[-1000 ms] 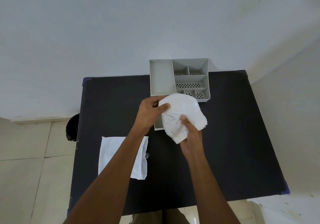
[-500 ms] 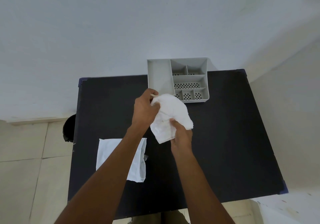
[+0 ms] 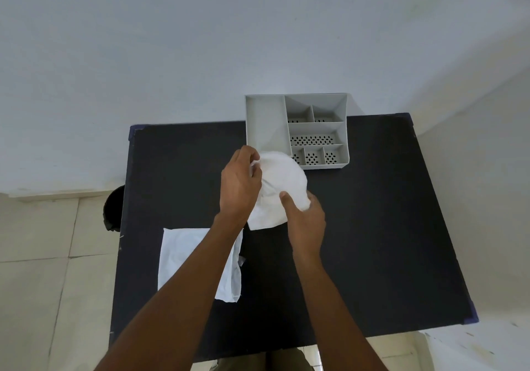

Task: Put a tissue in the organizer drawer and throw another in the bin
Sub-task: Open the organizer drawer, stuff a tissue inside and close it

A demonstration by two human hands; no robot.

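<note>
Since a second ago, your hands have bunched the tissue (image 3: 282, 181) tighter.
Left hand (image 3: 239, 187) and right hand (image 3: 305, 221) both grip it, just before the organizer (image 3: 266, 124); loose folds could spring out of the drawer.

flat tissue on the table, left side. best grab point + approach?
Probably the near right corner of the flat tissue: that edge looks rumpled and slightly lifted off the black table, so fingers can pinch it. Come from above on the right. The rest lies flat, and the left forearm crosses its upper right part.
</note>
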